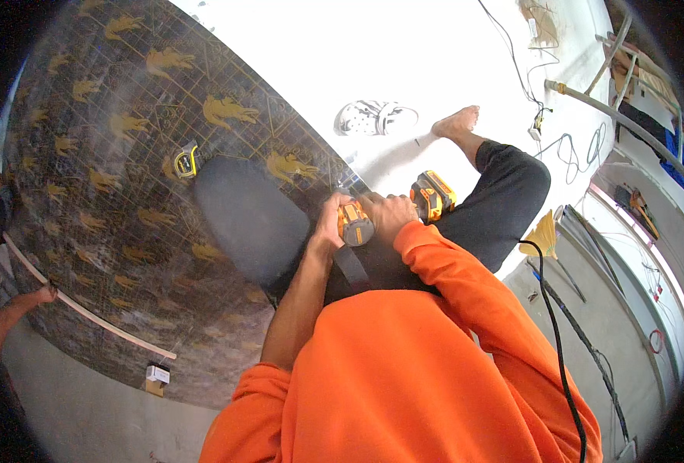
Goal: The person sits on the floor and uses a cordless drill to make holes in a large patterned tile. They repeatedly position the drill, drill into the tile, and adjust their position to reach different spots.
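Note:
A yellow-orange and black cordless drill (355, 222) lies sideways over my lap, its rear end facing me. Its battery (433, 197) sticks out to the right, past my fingers. My right hand (390, 214) is wrapped round the drill's handle. Against the left side of its body, my left hand (329, 221) is closed, with some fingers hidden behind the tool. Just ahead of both hands, at the board's edge, is a small bluish, shiny thing (347, 179) that I cannot make out. My bent left knee (249, 220), in dark cloth, rests over the patterned dark board (145, 100).
A yellow tape measure (186, 160) lies on the board beside my knee. At the left, another person's hand (46, 294) touches a long wooden strip (95, 316); a small box (157, 376) stands near its end. Black-and-white shoes (376, 118), cables (577, 150) and metal scaffolding (627, 108) are beyond.

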Tool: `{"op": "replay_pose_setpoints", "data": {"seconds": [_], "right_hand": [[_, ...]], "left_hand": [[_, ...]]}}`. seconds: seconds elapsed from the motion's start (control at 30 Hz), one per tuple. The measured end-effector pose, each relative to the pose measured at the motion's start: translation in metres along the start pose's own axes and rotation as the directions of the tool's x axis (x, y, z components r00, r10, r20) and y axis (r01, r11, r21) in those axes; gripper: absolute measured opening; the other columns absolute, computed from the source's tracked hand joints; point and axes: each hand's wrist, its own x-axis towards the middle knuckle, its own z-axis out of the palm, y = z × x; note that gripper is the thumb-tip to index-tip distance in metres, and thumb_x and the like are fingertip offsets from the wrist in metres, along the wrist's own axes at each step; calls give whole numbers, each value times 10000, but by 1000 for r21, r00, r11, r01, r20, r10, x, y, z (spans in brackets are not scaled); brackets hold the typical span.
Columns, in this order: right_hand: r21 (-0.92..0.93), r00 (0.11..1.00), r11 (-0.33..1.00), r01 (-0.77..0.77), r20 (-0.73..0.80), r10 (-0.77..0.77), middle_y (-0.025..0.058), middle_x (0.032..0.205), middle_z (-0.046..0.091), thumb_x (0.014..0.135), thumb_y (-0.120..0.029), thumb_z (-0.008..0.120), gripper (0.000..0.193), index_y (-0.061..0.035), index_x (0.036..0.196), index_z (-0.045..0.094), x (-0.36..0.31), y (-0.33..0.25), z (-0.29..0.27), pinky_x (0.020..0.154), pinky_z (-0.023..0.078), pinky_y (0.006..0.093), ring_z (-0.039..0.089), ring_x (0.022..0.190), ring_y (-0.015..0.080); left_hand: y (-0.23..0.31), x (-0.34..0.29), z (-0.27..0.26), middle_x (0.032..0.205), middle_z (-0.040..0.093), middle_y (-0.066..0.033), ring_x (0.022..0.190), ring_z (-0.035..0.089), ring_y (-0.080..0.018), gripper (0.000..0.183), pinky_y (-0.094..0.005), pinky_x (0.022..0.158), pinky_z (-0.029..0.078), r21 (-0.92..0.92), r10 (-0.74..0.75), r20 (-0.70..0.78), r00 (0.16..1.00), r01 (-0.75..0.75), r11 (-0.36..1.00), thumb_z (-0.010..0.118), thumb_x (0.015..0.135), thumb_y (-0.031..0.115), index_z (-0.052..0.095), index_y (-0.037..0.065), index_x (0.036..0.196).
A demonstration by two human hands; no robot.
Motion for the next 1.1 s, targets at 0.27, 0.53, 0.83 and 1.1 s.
{"op": "replay_pose_setpoints", "data": {"seconds": [0.27, 0.53, 0.83, 1.1], "right_hand": [[-17, 999, 1000, -25, -36, 24, 80, 1009, 672, 923, -225, 507, 200, -131, 1084, 582, -5, -5, -2, 745, 529, 485, 705, 868, 310], [-24, 998, 1000, -18, 61, 19, 82, 1053, 657, 890, -208, 546, 261, -132, 1139, 564, -6, -2, -9, 764, 523, 494, 701, 888, 310], [-63, 997, 998, -29, 64, 34, 91, 1096, 640, 875, -187, 572, 310, -117, 1174, 533, -12, -7, -4, 736, 527, 484, 700, 871, 315], [-62, 995, 997, -39, 91, 45, 81, 1119, 643, 840, -178, 616, 337, -118, 1157, 521, -11, -7, -9, 742, 534, 470, 701, 874, 310]], "left_hand": [[-2, 7, -10, 757, 642, -36, 641, 637, -188, 230, -347, 609, 545, -39, -18, 63, 998, 21, 999, 499, 907, 284, 623, 105, 834], [-11, 5, -8, 740, 640, -37, 623, 636, -193, 211, -352, 616, 553, -96, -36, 77, 996, 43, 994, 515, 882, 282, 610, 99, 841], [-14, 5, -15, 727, 628, -37, 608, 626, -193, 200, -345, 590, 541, -88, -104, 30, 994, 106, 990, 515, 879, 276, 603, 103, 832], [-14, 1, -4, 737, 636, -45, 620, 633, -194, 222, -358, 603, 549, -83, -10, -1, 1000, 10, 997, 515, 889, 295, 605, 102, 825]]}}
